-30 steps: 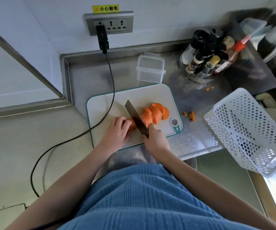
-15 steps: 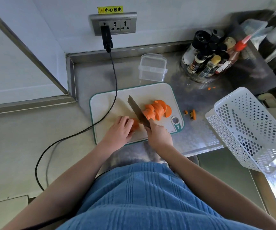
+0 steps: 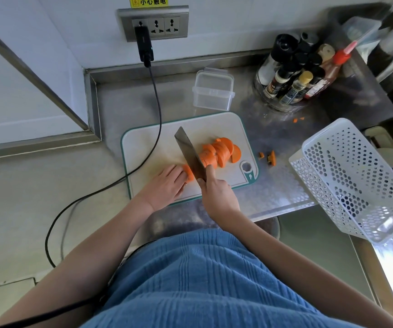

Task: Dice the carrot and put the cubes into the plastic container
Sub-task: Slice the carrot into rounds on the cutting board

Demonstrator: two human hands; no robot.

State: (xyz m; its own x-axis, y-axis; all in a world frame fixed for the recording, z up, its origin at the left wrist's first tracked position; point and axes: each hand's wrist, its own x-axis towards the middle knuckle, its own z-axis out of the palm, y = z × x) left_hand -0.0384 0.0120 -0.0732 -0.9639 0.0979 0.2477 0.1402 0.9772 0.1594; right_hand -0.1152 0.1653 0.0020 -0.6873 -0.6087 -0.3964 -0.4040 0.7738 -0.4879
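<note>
- Your right hand [image 3: 219, 197] is wrapped round the handle of the cleaver [image 3: 189, 152], with the blade angled across the cutting board [image 3: 148, 147] and its edge on the carrot [image 3: 188, 172].
- Your left hand [image 3: 164, 187] holds the uncut stub, its fingers lying over it with their tips just beside the flat of the blade. Curl those tips under so that the knuckles, not the nails, face the steel.
- Cut slices [image 3: 221, 150] lean in a row on the far side of the blade from your left fingers. They are rounds, not cubes, so by my reading the dicing proper is not yet begun.
- The stub is short. Finish it with a straight downward press and move your fingers back before each stroke.
- Stack a few rounds flat, then cut strips and cross-cut them.
- The plastic container [image 3: 213, 91] stands open beyond the board, well apart from both hands, and no carrot shows in it.
- A few scraps [image 3: 269, 157] lie on the steel counter [image 3: 283, 185] to the right of your knife hand. Gather them later.
</note>
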